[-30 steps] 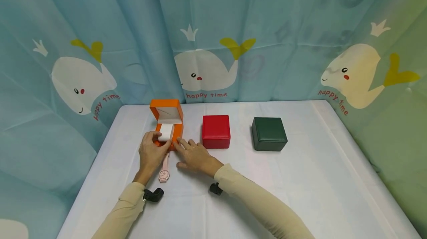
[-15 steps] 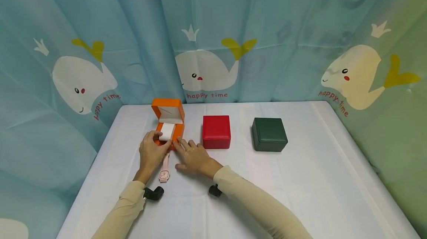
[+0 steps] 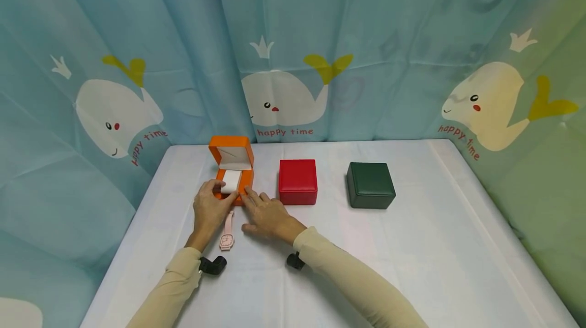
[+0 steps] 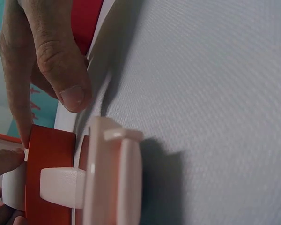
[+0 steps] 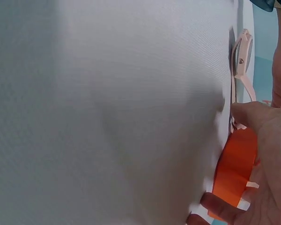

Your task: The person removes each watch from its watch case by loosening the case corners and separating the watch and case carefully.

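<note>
In the head view an orange watch box (image 3: 247, 181) stands at the table's left with its lid raised. A white watch cushion (image 3: 231, 181) sits inside it. My left hand (image 3: 210, 212) pinches the cushion between thumb and fingers at its near end. The fingers of my right hand (image 3: 270, 218) are extended and touch the box's front right edge. A pink wristwatch (image 3: 226, 240) lies face up just in front of the box, between my hands; in the left wrist view the watch (image 4: 110, 180) is close to the camera. The right wrist view shows the box's orange side (image 5: 234, 161).
A closed red box (image 3: 297, 181) stands right of the orange one, near my right fingers. Farther right is a closed dark green box (image 3: 370, 185). A white cloth covers the table (image 3: 412, 267). Behind hangs a blue curtain (image 3: 389, 38) with whale prints.
Both hands stay where they are on the orange box and cushion. The whole head view shifts very slightly; the boxes and the wristwatch keep their places.
</note>
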Motion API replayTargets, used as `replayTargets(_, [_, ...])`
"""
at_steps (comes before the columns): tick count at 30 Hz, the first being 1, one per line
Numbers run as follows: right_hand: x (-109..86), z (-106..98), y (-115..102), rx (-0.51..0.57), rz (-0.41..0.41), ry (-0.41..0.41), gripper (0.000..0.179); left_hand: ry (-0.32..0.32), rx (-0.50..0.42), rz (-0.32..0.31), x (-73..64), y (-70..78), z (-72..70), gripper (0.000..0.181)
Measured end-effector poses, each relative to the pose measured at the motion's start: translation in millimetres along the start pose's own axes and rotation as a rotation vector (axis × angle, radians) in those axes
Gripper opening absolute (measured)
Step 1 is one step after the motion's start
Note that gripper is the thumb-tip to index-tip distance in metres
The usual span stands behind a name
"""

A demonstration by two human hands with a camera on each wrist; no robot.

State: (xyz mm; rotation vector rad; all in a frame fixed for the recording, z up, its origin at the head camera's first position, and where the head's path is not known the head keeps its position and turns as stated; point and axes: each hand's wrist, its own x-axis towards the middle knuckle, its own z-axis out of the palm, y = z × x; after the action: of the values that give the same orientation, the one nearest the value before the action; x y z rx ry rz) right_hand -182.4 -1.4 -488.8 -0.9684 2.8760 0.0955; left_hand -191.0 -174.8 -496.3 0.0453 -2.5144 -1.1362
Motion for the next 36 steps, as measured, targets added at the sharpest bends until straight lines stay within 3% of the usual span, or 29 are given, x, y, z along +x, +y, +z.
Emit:
replayTargets(16, [-1.5, 6, -1, -0.005, 0.004, 0.008, 0.092, -0.063, 0.051, 0.015, 7.1, 0.0, -1.0, 0.035])
replayTargets(24, [-1.6, 5, 0, -0.003, 0.004, 0.012, 0.091, -0.139, 0.106, 0.011, 9.8, 3.9, -4.1, 0.039])
replayTargets(36, [-1.4, 5, -1, 0.002, 0.009, -0.007, 0.091, -0.127, 0.109, 0.019, 10.0, 5.5, -4.3, 0.038])
